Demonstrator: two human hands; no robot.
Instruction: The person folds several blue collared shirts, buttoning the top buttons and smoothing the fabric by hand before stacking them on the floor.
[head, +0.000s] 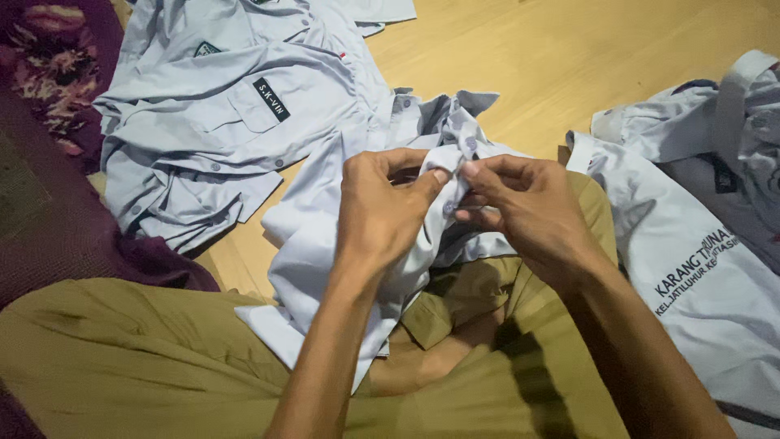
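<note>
- While both hands meet near the middle of the head view, they pinch a crumpled white shirt (pixel 325 244) that drapes over the person's lap.
- Left hand (pixel 382 207): fingers curled shut, thumb pressed against the cloth at a fold close to the button strip.
- Right hand (pixel 520 207): fingers closed too, thumb and forefinger nipping the same fold from the 3 o'clock side, tips almost touching those of the left.
- White shirt: bunched up between the hands, its collar end rising toward 12 o'clock, its lower part hanging down toward 7 o'clock over the olive trousers (pixel 122 358).
- At 10 o'clock a pale grey uniform shirt (pixel 219 106) lies spread on the wooden floor (pixel 569 57), a dark name strip on its chest pocket.
- At 3 o'clock a white shirt with dark lettering (pixel 691 276) lies flat, just beside the right forearm.
- At 2 o'clock another grey shirt (pixel 731 122) lies rumpled, overlapping the lettered one.
- At 9 o'clock a maroon flowered cloth (pixel 49 162) borders the floor, under the edge of the grey uniform shirt.
</note>
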